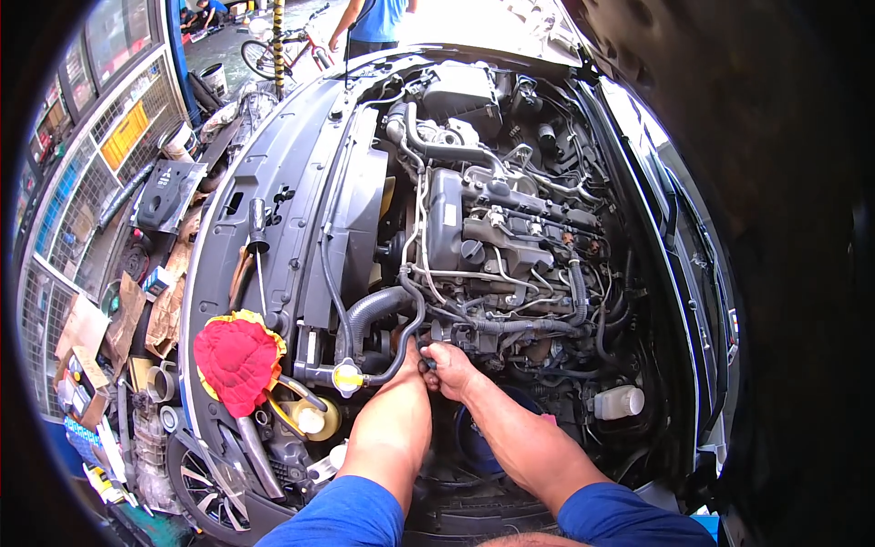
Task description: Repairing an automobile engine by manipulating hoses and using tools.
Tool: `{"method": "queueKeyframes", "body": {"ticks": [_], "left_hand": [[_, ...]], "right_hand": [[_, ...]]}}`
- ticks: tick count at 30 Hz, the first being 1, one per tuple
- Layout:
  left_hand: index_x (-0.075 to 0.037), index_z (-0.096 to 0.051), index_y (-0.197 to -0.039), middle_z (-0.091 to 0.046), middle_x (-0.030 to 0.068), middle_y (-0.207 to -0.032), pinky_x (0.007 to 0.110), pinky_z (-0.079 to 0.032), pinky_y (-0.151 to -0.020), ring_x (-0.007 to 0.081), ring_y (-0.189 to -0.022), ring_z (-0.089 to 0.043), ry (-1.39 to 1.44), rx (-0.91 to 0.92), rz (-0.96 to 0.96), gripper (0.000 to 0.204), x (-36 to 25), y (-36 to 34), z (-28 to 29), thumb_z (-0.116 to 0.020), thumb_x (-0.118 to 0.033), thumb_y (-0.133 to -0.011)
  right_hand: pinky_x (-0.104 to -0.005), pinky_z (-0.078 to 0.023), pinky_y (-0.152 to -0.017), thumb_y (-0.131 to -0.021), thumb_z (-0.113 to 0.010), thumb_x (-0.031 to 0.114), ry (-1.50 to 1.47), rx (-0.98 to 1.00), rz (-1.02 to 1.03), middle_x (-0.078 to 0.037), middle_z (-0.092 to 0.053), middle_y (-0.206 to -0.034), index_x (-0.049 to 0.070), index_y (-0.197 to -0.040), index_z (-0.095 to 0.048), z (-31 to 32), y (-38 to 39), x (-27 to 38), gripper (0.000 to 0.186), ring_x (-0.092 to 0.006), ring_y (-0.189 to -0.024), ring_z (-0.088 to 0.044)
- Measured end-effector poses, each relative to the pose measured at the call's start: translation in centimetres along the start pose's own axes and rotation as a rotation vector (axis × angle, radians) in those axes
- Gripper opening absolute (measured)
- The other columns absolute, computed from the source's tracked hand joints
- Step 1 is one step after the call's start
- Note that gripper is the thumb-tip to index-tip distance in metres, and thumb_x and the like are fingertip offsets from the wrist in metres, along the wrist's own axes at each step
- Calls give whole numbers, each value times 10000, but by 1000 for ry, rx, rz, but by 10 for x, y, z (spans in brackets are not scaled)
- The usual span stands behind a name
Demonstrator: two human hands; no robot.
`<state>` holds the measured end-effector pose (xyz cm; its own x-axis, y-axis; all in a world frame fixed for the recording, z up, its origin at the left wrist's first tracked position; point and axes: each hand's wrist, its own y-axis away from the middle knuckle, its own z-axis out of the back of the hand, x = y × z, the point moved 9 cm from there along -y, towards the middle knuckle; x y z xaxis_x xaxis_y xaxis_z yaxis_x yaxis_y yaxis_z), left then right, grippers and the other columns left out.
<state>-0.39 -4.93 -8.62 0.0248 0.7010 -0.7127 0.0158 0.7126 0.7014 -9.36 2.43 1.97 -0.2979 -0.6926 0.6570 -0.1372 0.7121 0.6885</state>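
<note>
Both my arms reach into a car's engine bay from its near side. My left hand (406,345) is deep beside the engine (497,228), below a thick ribbed hose (375,308); its fingers are hidden among hoses. Close against it, my right hand (445,368) has its fingers curled closed around something small and dark that I cannot make out. A thin black hose (415,319) bends past my left wrist. The yellow-and-white radiator cap (347,376) sits just left of my left forearm.
A red cloth (239,358) with yellow edging and a screwdriver (259,232) lie on the front panel. A yellowish reservoir (315,417) stands beside my left forearm, a white one (619,402) at right. Parts and cardboard crowd the left floor; a person (375,23) stands beyond the car.
</note>
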Motion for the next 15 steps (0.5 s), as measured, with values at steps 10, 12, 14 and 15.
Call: {"method": "queueKeyframes", "body": {"ticks": [10, 12, 14, 15], "left_hand": [[32, -686, -1126, -700, 217, -1158, 433, -539, -862, 306, -1076, -679, -34, -2, -23, 412, -13, -7, -3, -449, -272, -983], [31, -687, -1126, -701, 216, -1158, 434, -539, -861, 306, -1075, -679, -44, -6, -32, 413, -18, -11, -3, -445, -273, -984], [30, -688, -1126, -701, 215, -1157, 434, -540, -860, 306, -1075, -679, -59, -16, -41, 415, -24, -12, -2, -442, -273, -986], [30, -688, -1125, -701, 215, -1157, 434, -540, -859, 306, -1075, -679, -61, -17, -42, 415, -24, -12, -1, -440, -274, -987]], "right_hand": [[-299, -383, -475, -939, -528, 207, 41, 10, -1, -51, -564, -793, 86, -1139, -558, 18, 1, -19, 236, -133, -525, -460], [-298, -439, -508, -911, -573, 183, 174, 3, 2, -53, -583, -831, 88, -1475, -414, 20, 3, -26, 594, -141, -565, -495], [-306, -478, -508, -869, -578, 172, 502, -27, -37, -74, -635, -886, 89, -1460, -438, 19, 6, -35, 613, -145, -581, -541], [-311, -492, -513, -843, -605, 164, 654, -45, -60, -83, -658, -929, 74, -1499, -397, 19, 8, -37, 694, -157, -594, -561]]}}
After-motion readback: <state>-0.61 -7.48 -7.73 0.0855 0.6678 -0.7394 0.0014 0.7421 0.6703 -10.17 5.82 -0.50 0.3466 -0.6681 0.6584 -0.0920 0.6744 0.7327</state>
